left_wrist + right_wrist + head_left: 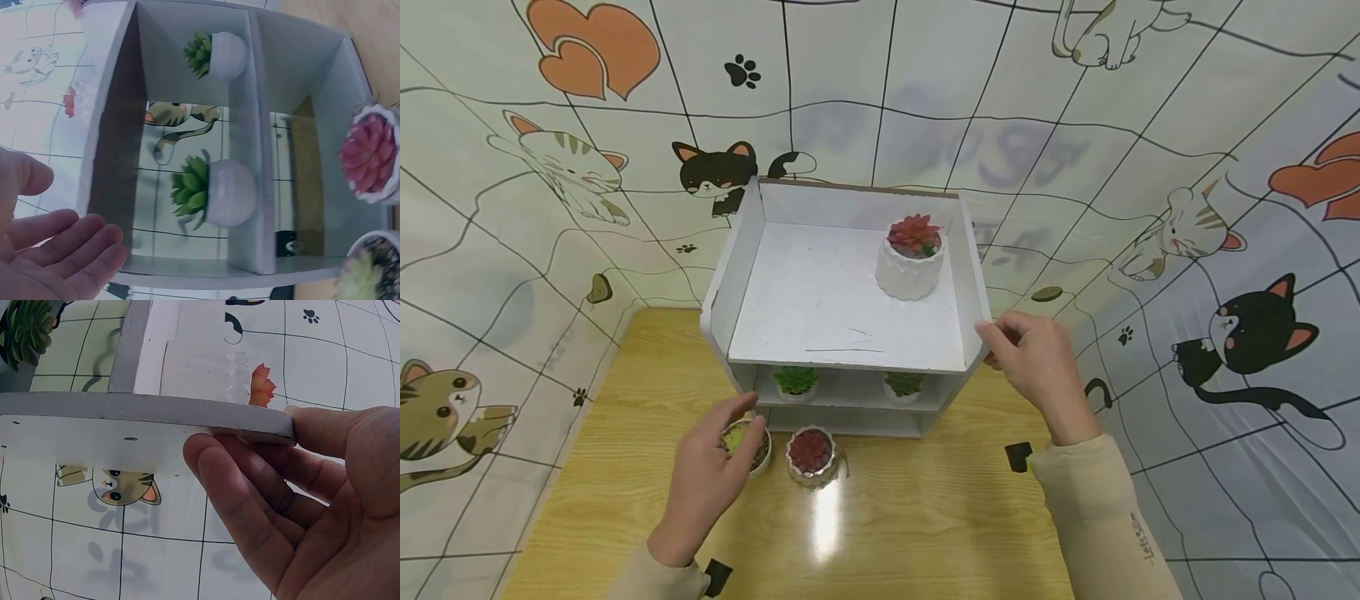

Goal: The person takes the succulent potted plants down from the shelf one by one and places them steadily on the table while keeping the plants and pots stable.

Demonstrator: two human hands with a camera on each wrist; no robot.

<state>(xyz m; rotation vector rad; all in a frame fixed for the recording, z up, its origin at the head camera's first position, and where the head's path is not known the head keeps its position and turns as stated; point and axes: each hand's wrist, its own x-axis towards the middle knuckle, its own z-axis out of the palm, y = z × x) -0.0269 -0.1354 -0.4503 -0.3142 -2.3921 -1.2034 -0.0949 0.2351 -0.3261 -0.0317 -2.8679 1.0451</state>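
A white two-tier desk shelf [820, 292] stands on the table. My right hand [1033, 362] pinches the front of its right side panel, the thumb at the edge and curled fingers against the outer face in the right wrist view. My left hand [707, 475] hovers by the shelf's left front, fingers extended and holding nothing. On the top board sits a red succulent in a white pot [910, 271]. Two green succulents in white pots [230, 192] [228, 56] stand in the middle compartment.
On the wooden table [940, 517], before the shelf, stand a dark red potted succulent [811, 454] and a yellow-green potted one [763, 460], partly behind my left hand. Cat-printed sheeting [880, 75] encloses the back and sides.
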